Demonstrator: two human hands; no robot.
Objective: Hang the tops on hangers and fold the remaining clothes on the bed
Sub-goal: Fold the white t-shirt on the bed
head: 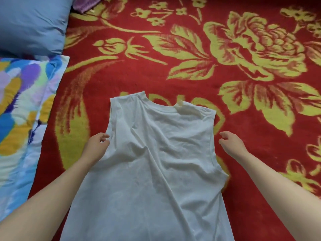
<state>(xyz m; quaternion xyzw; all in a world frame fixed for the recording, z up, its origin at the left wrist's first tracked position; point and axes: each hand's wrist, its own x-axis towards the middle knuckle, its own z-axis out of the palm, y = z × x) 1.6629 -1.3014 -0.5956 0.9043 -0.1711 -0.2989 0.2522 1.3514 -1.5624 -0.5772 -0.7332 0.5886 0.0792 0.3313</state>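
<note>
And here's the white sleeveless top [156,171], spread on the bed [173,70] at the near edge. Its neckline points away toward the far edge and its hem runs out of view at the bottom. It lies flat on the red and yellow flowered blanket, probably to get it square before a hanger goes in or a fold is made. The cloth is far from smooth, with creases running slantwise from the left armhole down across the chest.

The left hand [97,146] sits right at the left armhole with its fingers curled at the edge of the fabric. I cannot tell whether they actually pinch the cloth or only rest on it. The right hand [231,145] hovers over the blanket just beside the right armhole. It is not touching the top, and its fingers are loosely bent with nothing in them. One hand on each side suggests they are set to pull the shoulders straight or lift it by them.

No hanger is in view, so I judge the hanging step not yet begun. Along the left edge of the bed lie a blue pillow [31,23] and a bright patterned pillow [22,105]. Something purple [86,5] is bunched by the far left corner.
</note>
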